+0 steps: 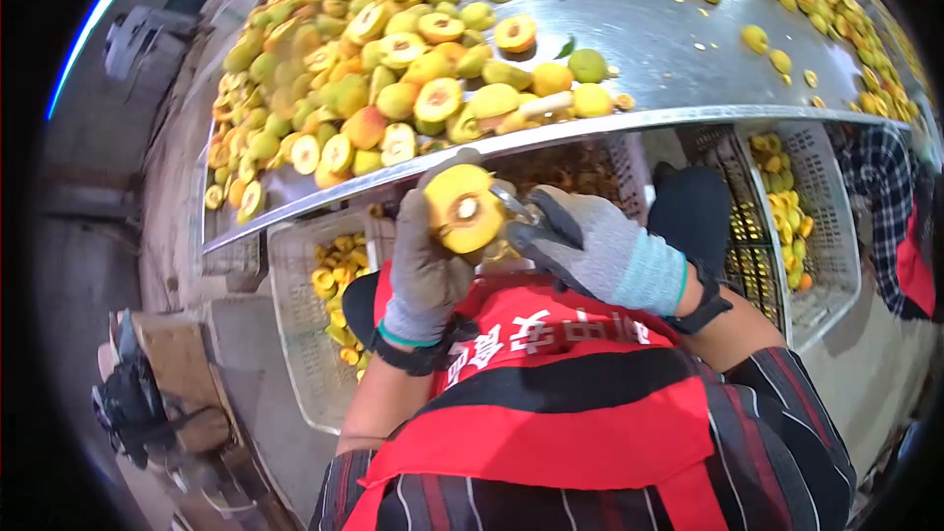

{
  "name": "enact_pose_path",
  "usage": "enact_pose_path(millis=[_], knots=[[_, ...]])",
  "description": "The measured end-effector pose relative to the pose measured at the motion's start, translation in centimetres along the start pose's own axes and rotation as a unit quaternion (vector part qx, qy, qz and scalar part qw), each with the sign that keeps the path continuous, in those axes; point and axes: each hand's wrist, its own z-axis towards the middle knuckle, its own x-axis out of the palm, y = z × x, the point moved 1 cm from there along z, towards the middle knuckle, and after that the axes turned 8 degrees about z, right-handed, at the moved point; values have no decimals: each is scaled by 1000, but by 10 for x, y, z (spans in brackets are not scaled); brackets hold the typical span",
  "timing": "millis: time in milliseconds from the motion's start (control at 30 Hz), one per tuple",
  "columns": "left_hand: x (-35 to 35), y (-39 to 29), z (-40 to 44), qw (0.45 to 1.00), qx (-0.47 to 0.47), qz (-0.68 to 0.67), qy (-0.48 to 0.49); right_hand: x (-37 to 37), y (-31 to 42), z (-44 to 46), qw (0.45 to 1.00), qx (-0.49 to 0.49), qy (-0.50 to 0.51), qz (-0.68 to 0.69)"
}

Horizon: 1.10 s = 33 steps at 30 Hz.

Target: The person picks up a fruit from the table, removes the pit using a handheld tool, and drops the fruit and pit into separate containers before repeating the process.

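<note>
A halved yellow peach (464,208) sits in my left hand (430,270), its cut face and pale pit cavity turned up toward me. The gloved fingers of that hand wrap around its left side and underside. My right hand (590,241), in a grey glove with dark fingers, is closed around a small metal tool (509,205). The tool's shiny end touches the peach's right edge; its handle is mostly hidden by the fingers. Both hands are above my red apron (531,334), just in front of the table edge.
A metal table (649,29) holds a big heap of whole and halved peaches (393,69). Below it stand a crate (295,334) with peach pieces at left and another crate (831,236) at right. A co-worker's checked sleeve (880,197) shows at far right.
</note>
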Motion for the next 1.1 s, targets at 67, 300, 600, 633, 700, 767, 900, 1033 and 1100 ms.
enact_pose_path(millis=[67, 300, 600, 633, 700, 767, 900, 1033, 1100], knots=[[0, -3, -2, 999, 1, -7, 51, 8, -1, 2, 1000, -6, -2, -17], [4, -4, -8, 992, 53, 112, -6, 18, -12, 7, 993, -59, -40, -92], [0, 1, -11, 900, 201, 383, -59, 36, -9, 8, 989, -68, -66, -113], [0, 1, -9, 895, 226, 381, -56, 38, -9, 8, 991, -68, -66, -98], [4, -7, -14, 890, 219, 396, -53, 38, 0, 7, 993, -96, -52, -38], [8, -16, -17, 885, 212, 411, -50, 37, 7, 4, 977, 89, 52, 187], [1, -26, -15, 883, 154, 443, 28, 37, -6, 3, 995, -70, 20, -64], [0, -29, -13, 912, 109, 393, 44, 31, 5, 4, 987, 68, 97, 108], [-3, -35, -12, 917, 105, 379, 61, 33, 1, 4, 963, 121, 149, 189]])
